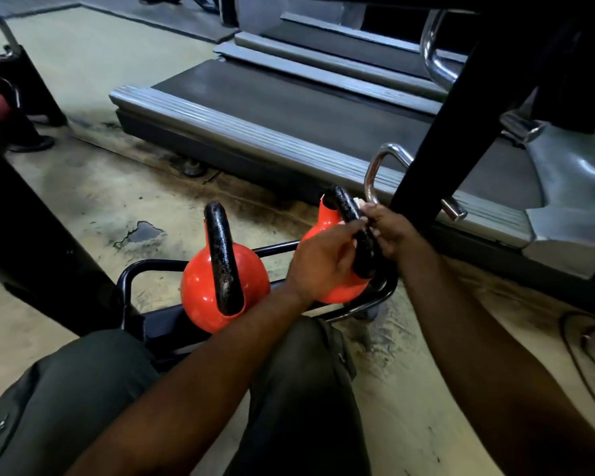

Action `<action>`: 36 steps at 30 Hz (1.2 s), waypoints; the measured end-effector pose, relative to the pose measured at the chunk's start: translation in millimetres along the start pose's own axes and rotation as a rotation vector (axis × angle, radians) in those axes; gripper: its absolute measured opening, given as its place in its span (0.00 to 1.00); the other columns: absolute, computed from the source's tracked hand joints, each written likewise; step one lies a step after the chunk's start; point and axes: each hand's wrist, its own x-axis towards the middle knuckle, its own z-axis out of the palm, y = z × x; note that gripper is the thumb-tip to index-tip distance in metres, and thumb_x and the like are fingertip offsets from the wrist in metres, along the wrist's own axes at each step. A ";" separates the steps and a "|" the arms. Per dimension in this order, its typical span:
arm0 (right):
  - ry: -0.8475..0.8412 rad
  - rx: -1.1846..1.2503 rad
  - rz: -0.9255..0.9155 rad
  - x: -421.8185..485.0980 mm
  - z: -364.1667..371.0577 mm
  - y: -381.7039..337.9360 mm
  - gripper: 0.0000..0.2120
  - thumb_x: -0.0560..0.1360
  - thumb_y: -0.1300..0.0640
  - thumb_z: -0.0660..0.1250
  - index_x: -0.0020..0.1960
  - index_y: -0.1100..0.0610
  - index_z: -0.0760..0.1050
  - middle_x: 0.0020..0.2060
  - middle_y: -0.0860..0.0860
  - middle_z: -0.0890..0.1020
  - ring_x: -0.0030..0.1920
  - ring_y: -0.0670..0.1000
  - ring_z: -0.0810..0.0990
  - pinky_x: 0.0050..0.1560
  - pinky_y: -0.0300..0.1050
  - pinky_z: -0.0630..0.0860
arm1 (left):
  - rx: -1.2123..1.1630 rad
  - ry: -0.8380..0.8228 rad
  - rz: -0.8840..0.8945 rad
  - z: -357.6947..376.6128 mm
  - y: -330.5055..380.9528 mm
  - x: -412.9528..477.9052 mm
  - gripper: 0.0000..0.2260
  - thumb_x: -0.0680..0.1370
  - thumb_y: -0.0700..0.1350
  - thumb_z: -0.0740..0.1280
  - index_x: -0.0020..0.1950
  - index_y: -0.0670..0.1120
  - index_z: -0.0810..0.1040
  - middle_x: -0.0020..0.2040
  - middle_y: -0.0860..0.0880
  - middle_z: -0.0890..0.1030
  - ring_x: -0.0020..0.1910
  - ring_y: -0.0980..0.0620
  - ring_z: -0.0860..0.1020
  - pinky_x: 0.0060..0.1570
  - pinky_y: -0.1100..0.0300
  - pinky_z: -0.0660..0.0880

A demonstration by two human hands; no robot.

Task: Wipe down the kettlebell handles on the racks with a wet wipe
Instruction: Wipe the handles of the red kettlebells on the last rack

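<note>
Wrapping the wet wipe [359, 202] snugly round the handle [345, 208] matters — right hand [390, 230] pinches it at the handle's three o'clock; left hand [323, 259] grips at nine, steadying.

The one head view looks forward and steeply down onto the low black rack [141, 266], from close above its near side. The person's knees [83, 389] fill the view's lower edge nearest the rack; treadmill decks [255, 108] lie beyond it, a black post [437, 132] to its right.
</note>
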 end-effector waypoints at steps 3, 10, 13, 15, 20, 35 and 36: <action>0.048 0.011 -0.017 -12.6 -0.3 0.0 0.07 0.79 0.61 0.66 0.41 0.56 0.75 0.27 0.49 0.81 0.27 0.45 0.79 0.30 0.37 0.77 | -0.099 0.023 -0.173 -2.4 -18.8 38.1 0.19 0.75 0.38 0.64 0.65 0.44 0.78 0.62 0.46 0.80 0.61 0.52 0.78 0.65 0.60 0.71; 0.345 -1.496 -1.021 -12.7 22.2 8.9 0.04 0.67 0.62 0.69 0.37 0.58 0.82 0.37 0.55 0.77 0.40 0.54 0.75 0.44 0.45 0.70 | -0.194 -0.216 -0.428 -12.4 -78.9 118.0 0.09 0.78 0.38 0.68 0.56 0.45 0.84 0.54 0.47 0.85 0.56 0.54 0.81 0.66 0.53 0.74; 0.255 -1.900 -1.184 -11.7 41.1 19.6 0.07 0.70 0.61 0.65 0.42 0.60 0.82 0.42 0.56 0.78 0.45 0.59 0.75 0.45 0.52 0.71 | -0.244 -0.292 -0.497 -14.1 -91.4 130.5 0.09 0.76 0.39 0.72 0.54 0.47 0.85 0.52 0.49 0.85 0.55 0.54 0.82 0.65 0.50 0.75; 0.169 -1.955 -1.202 -19.9 35.4 19.3 0.06 0.68 0.60 0.67 0.41 0.59 0.82 0.43 0.55 0.78 0.47 0.60 0.75 0.45 0.52 0.71 | -0.222 -0.316 -0.500 -14.9 -94.0 131.2 0.09 0.74 0.43 0.75 0.54 0.50 0.85 0.51 0.52 0.86 0.54 0.58 0.82 0.65 0.53 0.75; 0.167 -1.178 -0.947 -42.3 -10.0 16.7 0.03 0.68 0.61 0.71 0.38 0.55 0.77 0.37 0.48 0.76 0.41 0.50 0.75 0.44 0.43 0.73 | -0.164 -0.345 -0.481 -18.6 -85.7 125.4 0.20 0.69 0.52 0.78 0.59 0.51 0.83 0.56 0.55 0.84 0.57 0.62 0.79 0.67 0.60 0.72; 0.313 -1.261 -1.037 -46.8 -6.1 28.7 0.02 0.68 0.57 0.71 0.39 0.53 0.79 0.40 0.50 0.77 0.43 0.51 0.75 0.46 0.45 0.67 | 0.115 -0.285 -0.463 -19.9 -54.9 109.1 0.20 0.75 0.56 0.71 0.66 0.55 0.78 0.64 0.53 0.80 0.64 0.55 0.77 0.67 0.53 0.73; 0.284 -1.503 -1.166 -44.6 -1.7 34.4 0.01 0.67 0.57 0.69 0.39 0.53 0.78 0.41 0.52 0.76 0.46 0.55 0.74 0.47 0.48 0.64 | 0.134 -0.281 -0.468 -20.2 -53.5 108.0 0.20 0.75 0.57 0.71 0.66 0.56 0.78 0.64 0.53 0.80 0.63 0.55 0.78 0.66 0.53 0.74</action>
